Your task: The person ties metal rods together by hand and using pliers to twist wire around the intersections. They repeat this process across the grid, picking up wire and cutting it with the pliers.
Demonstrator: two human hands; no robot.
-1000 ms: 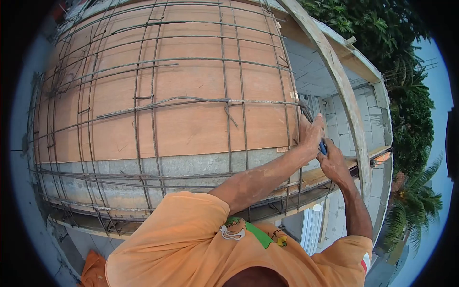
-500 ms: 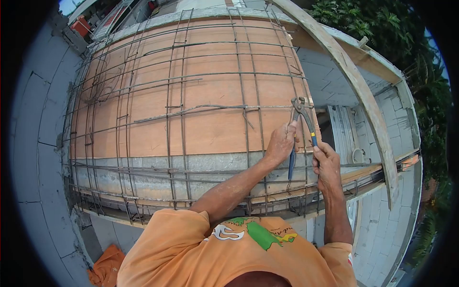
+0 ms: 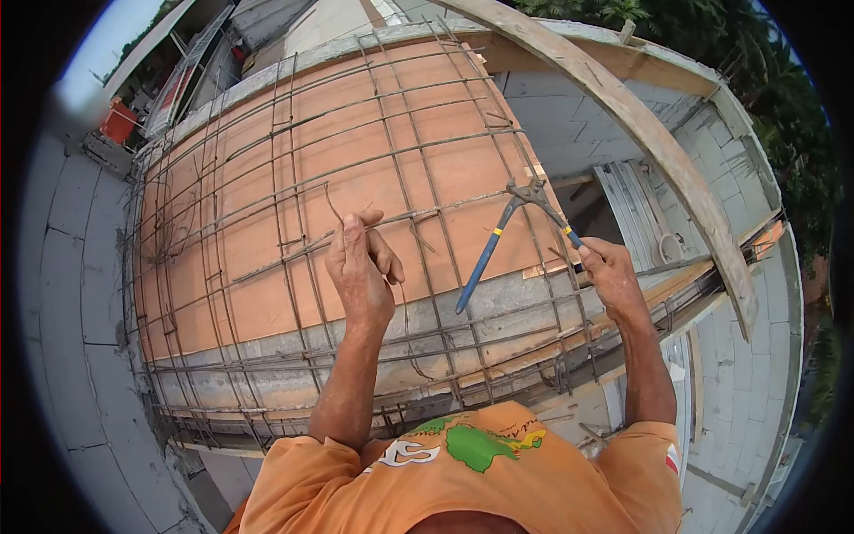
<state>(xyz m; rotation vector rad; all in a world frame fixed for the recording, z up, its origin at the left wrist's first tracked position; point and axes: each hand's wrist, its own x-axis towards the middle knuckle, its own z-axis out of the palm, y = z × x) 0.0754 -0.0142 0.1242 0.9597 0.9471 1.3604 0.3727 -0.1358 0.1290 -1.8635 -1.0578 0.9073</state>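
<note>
Blue-handled pincers [image 3: 480,271] with yellow bands hang with their handles spread apart over the rebar grid [image 3: 418,165]. My right hand [image 3: 612,274] is closed round the end of one handle, while the other handle swings free to the left. The pincers' jaws [image 3: 527,190] lie near a crossing of bars by the plywood's right edge. My left hand [image 3: 366,267] is raised above the grid, its fingers pinched on a thin tie wire [image 3: 333,203]. One end of the wire sticks up past the fingers; a longer part appears to droop below the hand.
Orange-brown plywood [image 3: 240,307] lies beneath the bars, with a concrete strip [image 3: 356,334] along its near side. A long wooden plank [image 3: 614,107] slants across the right. Grey block walls [image 3: 67,320] stand around, and an opening with metal sheets [image 3: 632,209] lies right of the plywood.
My left hand has left the pincers and moved left, now with a wire in its fingers. The pincers' handles have spread wider. My view has tilted and turned.
</note>
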